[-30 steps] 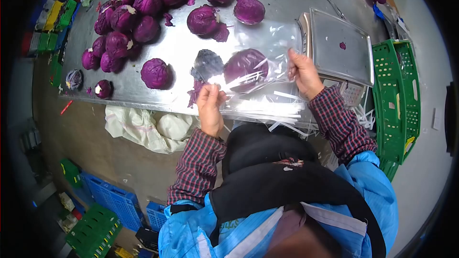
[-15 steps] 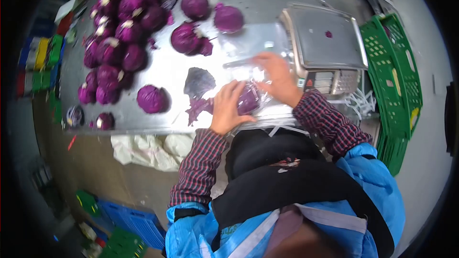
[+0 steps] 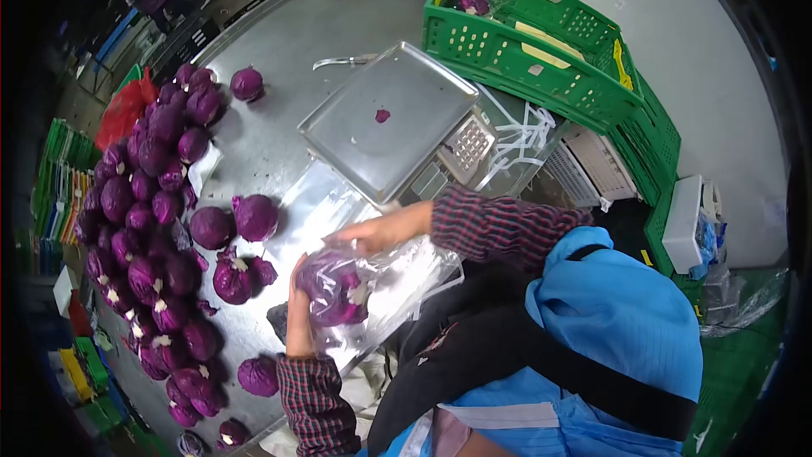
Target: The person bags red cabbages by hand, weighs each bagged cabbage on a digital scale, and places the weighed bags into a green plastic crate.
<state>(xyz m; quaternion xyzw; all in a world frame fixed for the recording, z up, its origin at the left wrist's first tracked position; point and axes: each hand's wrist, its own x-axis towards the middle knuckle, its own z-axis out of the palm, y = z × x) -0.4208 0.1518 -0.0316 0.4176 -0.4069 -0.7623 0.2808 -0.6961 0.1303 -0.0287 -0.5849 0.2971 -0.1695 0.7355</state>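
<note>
A purple cabbage (image 3: 336, 289) sits inside a clear plastic bag (image 3: 385, 271) close to the person's body. My left hand (image 3: 299, 313) cups the far left side of the bagged cabbage, its fingers partly hidden behind it. At the upper right of the same cabbage, my right hand (image 3: 376, 233) grips the bag's plastic. Two loose cabbages, one (image 3: 256, 217) beside another (image 3: 211, 228), lie just beyond my left hand, with a partly peeled one (image 3: 233, 279) nearer.
A weighing scale (image 3: 389, 118) with a purple scrap on its pan stands beyond my right hand. A green crate (image 3: 516, 59) holds a bagged cabbage at the back right. Many cabbages (image 3: 144, 195) are heaped on the metal table (image 3: 271, 140). White strips (image 3: 524, 140) lie by the scale.
The view has turned toward the right, bringing the crate and scale to the middle. The cabbage now shows upright inside the bag, between both hands.
</note>
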